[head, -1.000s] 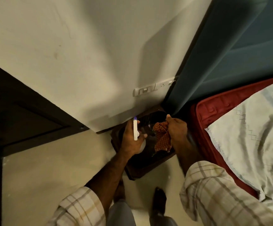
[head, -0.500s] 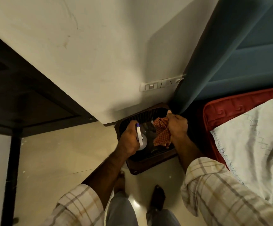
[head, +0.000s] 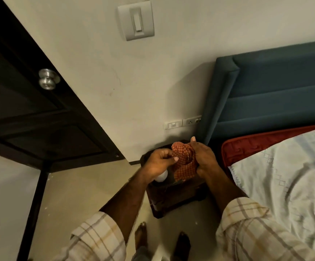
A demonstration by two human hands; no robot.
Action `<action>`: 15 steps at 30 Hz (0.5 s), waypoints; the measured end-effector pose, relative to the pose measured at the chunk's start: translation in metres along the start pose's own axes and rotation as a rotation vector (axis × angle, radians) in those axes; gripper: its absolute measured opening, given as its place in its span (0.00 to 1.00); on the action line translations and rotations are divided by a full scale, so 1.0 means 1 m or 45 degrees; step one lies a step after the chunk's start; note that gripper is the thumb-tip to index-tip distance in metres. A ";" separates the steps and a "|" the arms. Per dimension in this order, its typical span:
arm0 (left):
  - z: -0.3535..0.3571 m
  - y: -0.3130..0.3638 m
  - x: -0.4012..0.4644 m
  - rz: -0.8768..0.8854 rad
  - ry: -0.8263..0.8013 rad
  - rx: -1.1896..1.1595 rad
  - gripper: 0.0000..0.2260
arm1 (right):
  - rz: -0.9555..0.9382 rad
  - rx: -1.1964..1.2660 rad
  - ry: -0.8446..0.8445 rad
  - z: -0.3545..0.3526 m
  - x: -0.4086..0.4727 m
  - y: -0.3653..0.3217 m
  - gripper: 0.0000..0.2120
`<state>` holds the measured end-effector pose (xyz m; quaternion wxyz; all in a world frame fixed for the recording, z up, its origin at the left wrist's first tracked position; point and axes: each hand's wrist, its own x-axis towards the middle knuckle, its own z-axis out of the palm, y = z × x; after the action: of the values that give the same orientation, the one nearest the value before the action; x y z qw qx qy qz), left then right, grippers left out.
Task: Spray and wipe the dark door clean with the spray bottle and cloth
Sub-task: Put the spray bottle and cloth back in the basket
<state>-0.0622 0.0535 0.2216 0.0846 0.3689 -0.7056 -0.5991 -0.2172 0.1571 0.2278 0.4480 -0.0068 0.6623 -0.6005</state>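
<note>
The left hand (head: 159, 162) is curled, knuckles up, with its fingertips pinching one edge of the cloth (head: 184, 162); below its palm the white rounded base of the bottle (head: 161, 177) pokes out, so the same hand seems to hold the bottle too, though the bottle's neck and trigger are hidden under the hand. The right hand (head: 203, 157) grips the cloth from the other side, its fingers wrapped round the bunched orange-checked fabric and its thumb pointing up past the top of the bundle. The cloth sits between the two hands, touching both, its lower part hanging loose below the right palm. Both hands are above a dark brown crate (head: 175, 196) that stands on the pale floor (head: 81, 187) against the wall (head: 171, 72), just beside the blue headboard (head: 275, 87). The door (head: 25, 113) is well to the left of the hands, standing open, with a metal knob (head: 48, 79) near its edge; neither hand nor cloth touches it. A switch (head: 136, 20) is on the wall above, and a socket strip (head: 183, 122) lies low on the wall near the headboard. To the right are a red mattress (head: 247, 146) and a pale sheet (head: 284, 178). Checked sleeves (head: 247, 232) cover both forearms, and bare feet (head: 140, 235) stand on the floor below.
</note>
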 end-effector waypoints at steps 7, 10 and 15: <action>-0.008 0.031 -0.017 0.045 0.139 0.110 0.09 | -0.252 -0.240 -0.291 -0.024 -0.035 0.005 0.25; -0.008 0.034 -0.021 0.127 0.143 0.185 0.05 | -0.412 -0.401 -0.356 -0.031 -0.043 0.013 0.15; -0.012 0.035 -0.028 0.149 0.069 0.203 0.03 | -0.423 -0.375 -0.233 -0.041 -0.044 0.020 0.06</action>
<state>-0.0503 0.0619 0.2655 0.1089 0.3485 -0.7688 -0.5250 -0.2051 0.2190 0.2321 0.3954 -0.2352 0.6893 -0.5597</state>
